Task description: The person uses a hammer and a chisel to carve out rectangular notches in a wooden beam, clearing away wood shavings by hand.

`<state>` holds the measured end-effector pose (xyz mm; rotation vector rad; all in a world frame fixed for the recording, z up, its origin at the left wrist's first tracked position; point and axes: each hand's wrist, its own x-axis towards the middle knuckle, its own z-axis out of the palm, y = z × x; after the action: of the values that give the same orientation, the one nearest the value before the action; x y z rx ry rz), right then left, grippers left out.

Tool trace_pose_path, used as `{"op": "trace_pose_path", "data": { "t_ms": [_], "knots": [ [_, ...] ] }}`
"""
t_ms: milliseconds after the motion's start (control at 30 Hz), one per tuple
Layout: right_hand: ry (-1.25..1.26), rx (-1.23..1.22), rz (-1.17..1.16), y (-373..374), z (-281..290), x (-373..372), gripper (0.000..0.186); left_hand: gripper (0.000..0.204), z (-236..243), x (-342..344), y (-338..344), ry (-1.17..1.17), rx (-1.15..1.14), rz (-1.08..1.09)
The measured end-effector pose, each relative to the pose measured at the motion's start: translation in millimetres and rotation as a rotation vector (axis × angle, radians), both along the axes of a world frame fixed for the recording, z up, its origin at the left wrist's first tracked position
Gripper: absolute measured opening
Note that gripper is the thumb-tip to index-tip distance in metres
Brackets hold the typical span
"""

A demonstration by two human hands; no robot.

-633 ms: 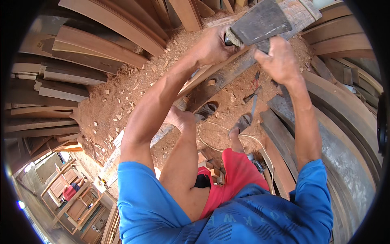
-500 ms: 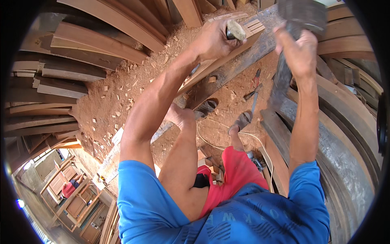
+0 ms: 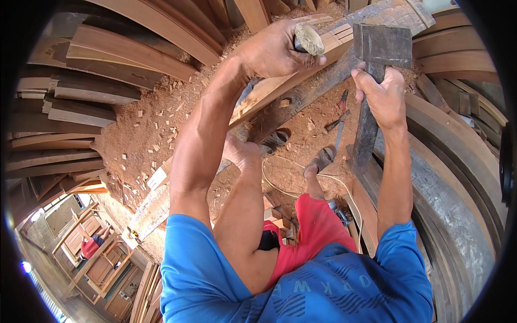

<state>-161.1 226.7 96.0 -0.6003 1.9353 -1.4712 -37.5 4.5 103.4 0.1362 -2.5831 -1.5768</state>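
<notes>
My left hand (image 3: 277,51) grips an upright chisel, whose pale, frayed handle top (image 3: 308,39) pokes out above my fist, over a long pale wooden beam (image 3: 253,106) with several cuts near its far end. My right hand (image 3: 379,94) is closed round the handle of a dark, square-headed wooden mallet (image 3: 381,44), raised right of the chisel and apart from it. The beam lies along a weathered plank (image 3: 407,20) that runs diagonally beneath my hands. Most of the chisel is hidden by my hand and arm.
Stacked boards (image 3: 129,54) and curved timbers (image 3: 447,161) flank me. On the sawdust-covered floor (image 3: 140,134) lie red-handled pliers (image 3: 341,103), a long metal tool (image 3: 336,134), a cord (image 3: 280,183) and offcuts. A person in red (image 3: 89,246) is among wooden frames at lower left.
The mallet head has lifted off the chisel, swung right, then come slightly back down. My left hand with the chisel has shifted a little up and to the left.
</notes>
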Motion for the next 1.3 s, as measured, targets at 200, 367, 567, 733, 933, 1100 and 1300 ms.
{"op": "trace_pose_path", "data": {
  "t_ms": [200,367,567,733,933,1100,1300],
  "knots": [
    [-0.011,-0.131,-0.056,8.7,15.7,0.1,0.006,0.014,7.1,-2.7,-8.2,0.072,0.121,0.307],
    [0.106,-0.292,-0.056,13.9,42.1,-19.3,0.005,0.012,-12.4,-2.5,-4.0,0.102,0.187,0.336],
    [0.446,-0.156,-0.149,-3.8,48.9,-42.6,0.024,0.029,-22.2,-0.3,11.2,0.123,-0.016,0.24],
    [0.865,0.088,0.16,-28.0,15.3,-24.3,0.028,0.025,-14.5,-3.2,18.5,0.143,-0.009,0.165],
    [0.376,-0.072,-0.024,-23.0,52.7,-29.2,0.018,0.026,-23.5,-7.1,5.2,0.074,-0.103,0.157],
    [0.776,0.23,0.17,-27.9,18.6,-27.2,0.035,0.026,-27.3,-11.7,14.0,0.13,-0.075,0.148],
    [0.338,0.025,0.118,-26.0,48.1,-14.2,0.033,0.026,-30.7,7.7,3.9,0.097,-0.054,0.184]
  ]
}}
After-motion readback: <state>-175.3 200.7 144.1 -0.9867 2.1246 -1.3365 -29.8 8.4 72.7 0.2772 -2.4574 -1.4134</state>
